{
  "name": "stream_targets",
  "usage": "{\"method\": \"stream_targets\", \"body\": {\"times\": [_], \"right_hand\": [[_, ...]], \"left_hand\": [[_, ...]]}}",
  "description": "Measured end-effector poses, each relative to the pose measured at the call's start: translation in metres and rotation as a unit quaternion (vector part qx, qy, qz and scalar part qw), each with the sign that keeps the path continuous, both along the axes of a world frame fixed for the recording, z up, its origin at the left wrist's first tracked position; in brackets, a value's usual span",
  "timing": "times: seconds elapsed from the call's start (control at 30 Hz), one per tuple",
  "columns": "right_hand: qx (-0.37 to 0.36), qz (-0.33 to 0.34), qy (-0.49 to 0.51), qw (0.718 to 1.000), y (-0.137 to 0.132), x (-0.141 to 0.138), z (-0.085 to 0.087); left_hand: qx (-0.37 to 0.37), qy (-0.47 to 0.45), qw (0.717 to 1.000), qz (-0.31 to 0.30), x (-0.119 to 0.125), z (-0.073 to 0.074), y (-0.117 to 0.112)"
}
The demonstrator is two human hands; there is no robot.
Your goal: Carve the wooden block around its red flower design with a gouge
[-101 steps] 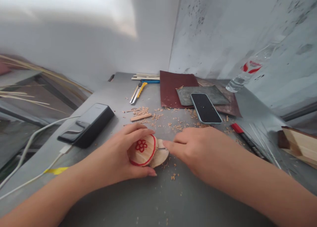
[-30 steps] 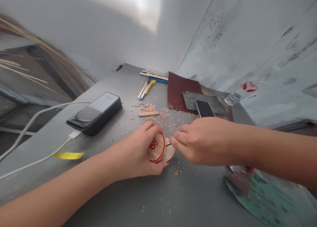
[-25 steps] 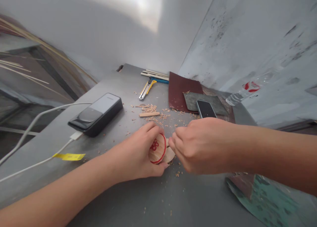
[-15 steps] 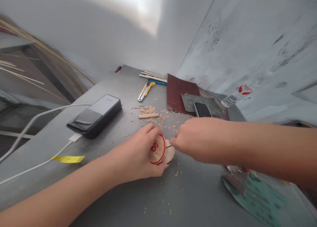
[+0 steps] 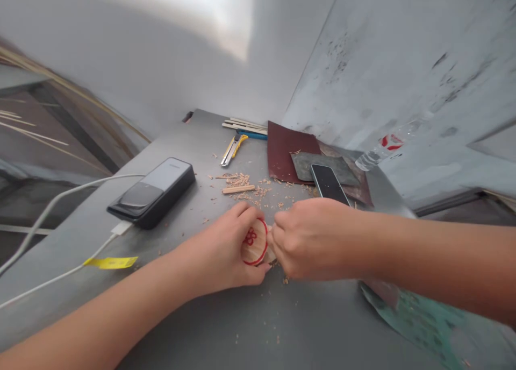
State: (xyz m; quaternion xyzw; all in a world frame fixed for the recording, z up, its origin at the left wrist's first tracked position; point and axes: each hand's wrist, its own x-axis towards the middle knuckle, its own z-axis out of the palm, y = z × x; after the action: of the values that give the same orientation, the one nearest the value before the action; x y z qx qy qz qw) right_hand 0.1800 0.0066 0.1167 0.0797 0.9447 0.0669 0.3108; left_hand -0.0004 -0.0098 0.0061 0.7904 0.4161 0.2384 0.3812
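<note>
A round wooden disc (image 5: 255,244) with a red rim and a red flower-like drawing is gripped between the fingers and thumb of my left hand (image 5: 231,246). Against its right side lies a paler wooden piece (image 5: 271,253), mostly covered by my right hand (image 5: 300,238). That right hand is closed, its fingers curled at the edge of the pale piece. Whatever it grips is hidden behind the fingers. Just beyond my hands, a short wooden stick (image 5: 238,189) lies among curled wood shavings (image 5: 242,180).
A yellow utility knife (image 5: 234,149) lies behind the shavings, near thin wooden strips (image 5: 244,125). Dark red sandpaper (image 5: 284,152) and a phone (image 5: 328,184) are at the back right, beside a plastic bottle (image 5: 379,150). On the left stands a black power bank (image 5: 153,192) with white cables.
My right hand has moved slightly left and down over the pale wooden piece, covering the thin dark line seen there before. My left hand keeps its hold. The view has shifted a little.
</note>
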Motion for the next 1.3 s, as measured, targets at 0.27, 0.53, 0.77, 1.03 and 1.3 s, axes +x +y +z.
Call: {"method": "stream_targets", "body": {"times": [0.27,0.53,0.77,1.03,1.3], "right_hand": [[0.024,-0.196,-0.028,0.98,-0.01,0.005,0.005],[-0.017,-0.311,0.1,0.945,-0.01,0.055,-0.031],[-0.124,-0.405,0.243,0.873,-0.018,0.064,-0.042],[-0.224,-0.426,0.398,0.781,-0.024,0.069,-0.067],[-0.26,-0.416,0.451,0.746,-0.03,0.072,-0.074]], "left_hand": [[-0.006,0.022,0.999,-0.034,-0.015,0.004,0.006],[-0.022,0.035,0.998,-0.047,-0.02,0.007,0.008],[0.004,0.011,0.999,-0.051,-0.022,0.006,0.013],[0.027,-0.035,0.998,-0.04,-0.022,0.003,0.013],[0.036,-0.084,0.994,-0.059,-0.02,0.007,0.005]]}}
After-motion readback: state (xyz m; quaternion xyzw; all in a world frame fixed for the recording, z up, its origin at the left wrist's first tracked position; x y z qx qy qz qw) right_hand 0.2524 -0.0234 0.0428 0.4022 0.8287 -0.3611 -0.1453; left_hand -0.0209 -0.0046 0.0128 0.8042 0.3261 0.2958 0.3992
